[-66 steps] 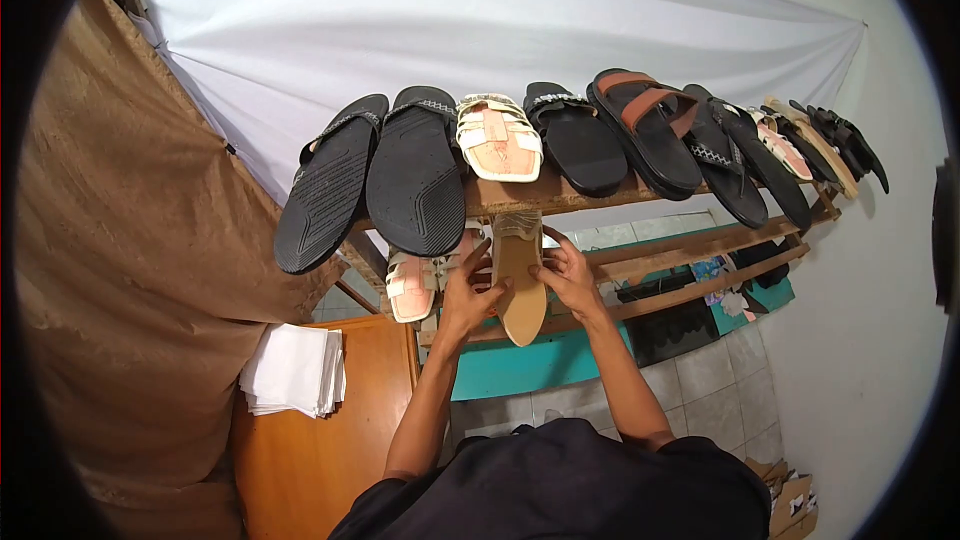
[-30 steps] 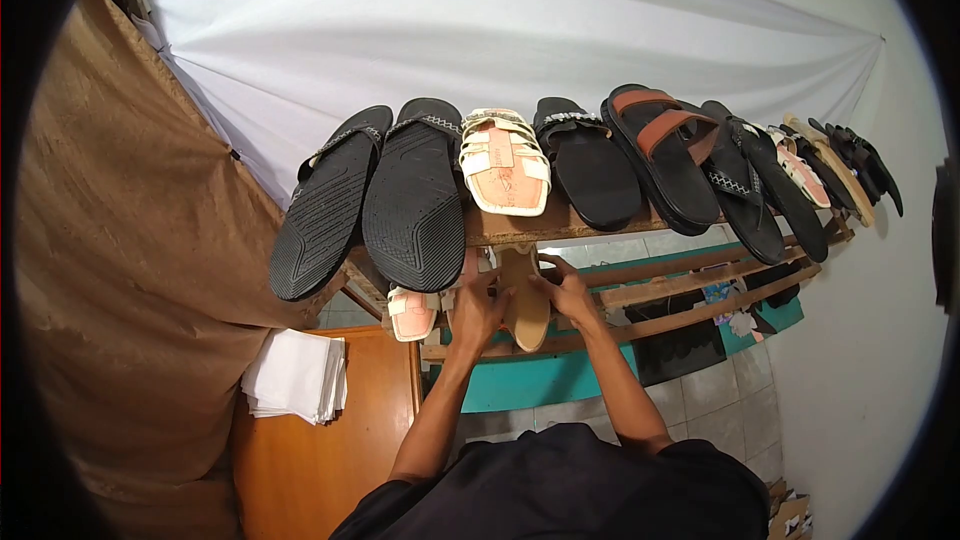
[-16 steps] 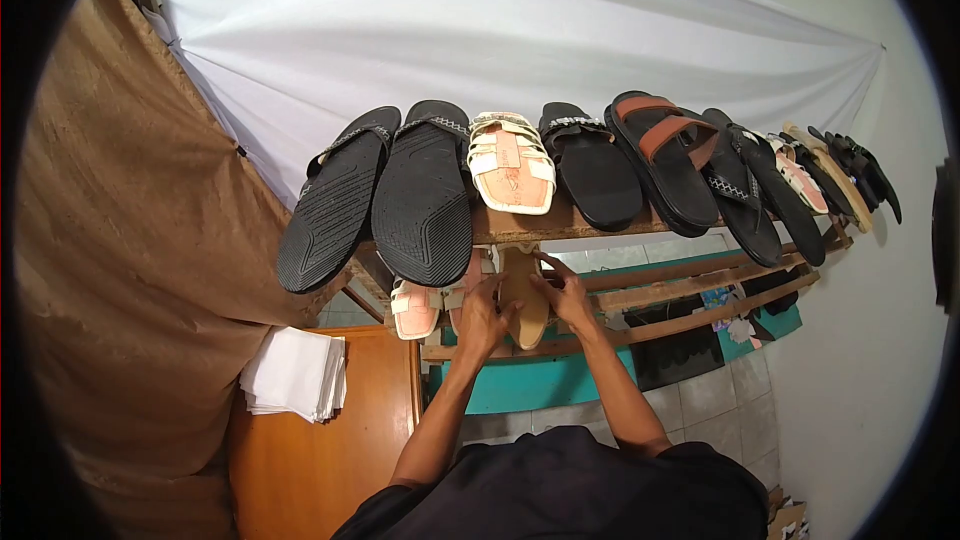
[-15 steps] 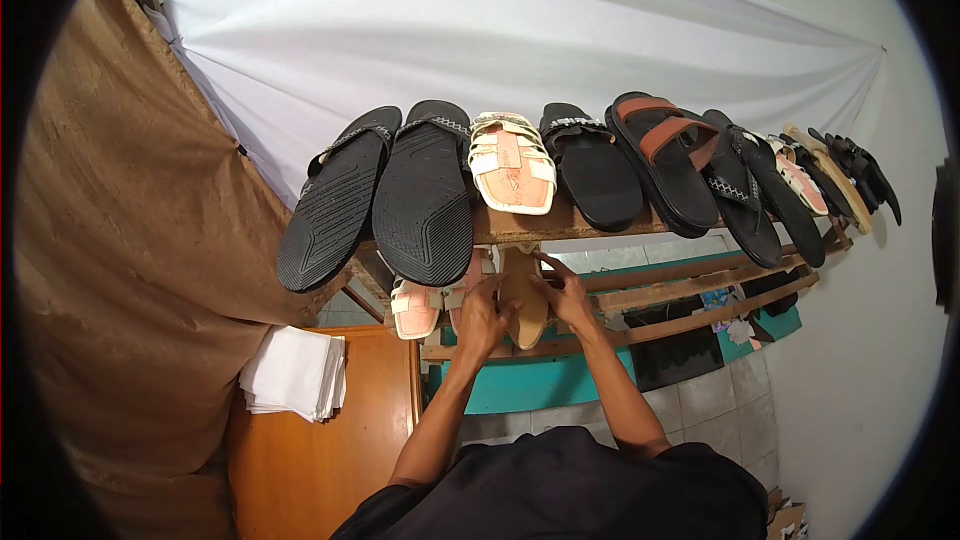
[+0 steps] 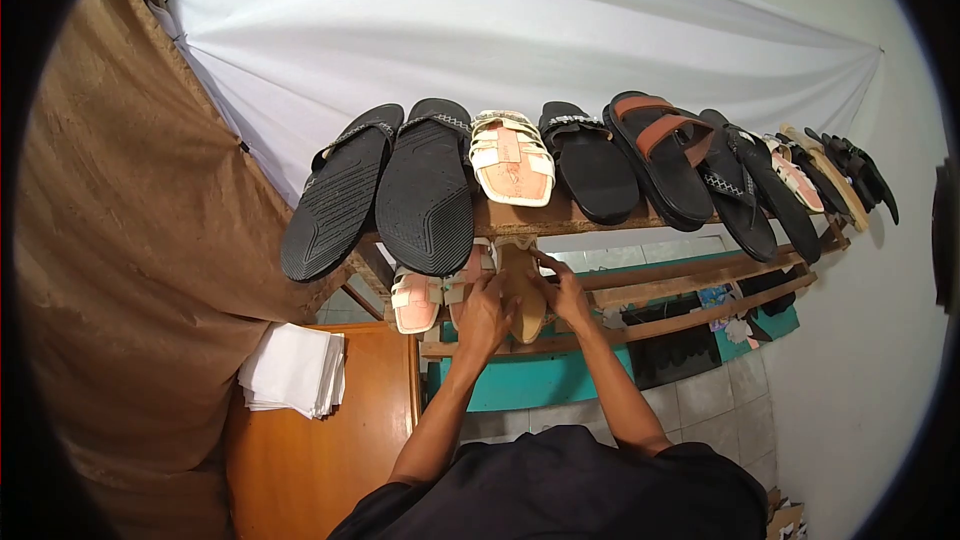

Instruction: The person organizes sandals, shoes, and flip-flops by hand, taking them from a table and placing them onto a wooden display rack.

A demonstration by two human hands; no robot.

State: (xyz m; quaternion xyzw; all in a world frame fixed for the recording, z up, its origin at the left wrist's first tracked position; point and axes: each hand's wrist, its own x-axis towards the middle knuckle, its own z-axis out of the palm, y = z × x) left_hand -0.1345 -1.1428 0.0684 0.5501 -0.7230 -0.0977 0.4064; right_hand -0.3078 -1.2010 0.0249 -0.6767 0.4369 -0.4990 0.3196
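Observation:
A tan sandal [image 5: 522,290] rests at the lower shelf of a wooden rack, below the upper row of footwear. My left hand [image 5: 484,314] grips its left edge, fingers partly hidden against the sole. On the opposite side, my right hand [image 5: 564,294] holds the upper right edge with thumb and fingers. The sandal's far end lies in shadow beneath the upper shelf. Just left of my left hand is a pair of cream sandals with pink insoles, one in plain sight [image 5: 415,302] and the other [image 5: 468,285] partly covered by that hand.
Black sandals [image 5: 425,190], a cream sandal [image 5: 511,162] and a brown-strapped sandal [image 5: 660,155] line the upper shelf [image 5: 560,220]. Wooden slats [image 5: 690,318] run rightward below. White sheets [image 5: 292,370] lie on an orange-brown table [image 5: 320,470]. A brown cloth [image 5: 130,270] hangs at left.
Both hands stay on the tan sandal, which has tilted slightly, its near end a little higher in view. The whole scene shifts slightly with the head.

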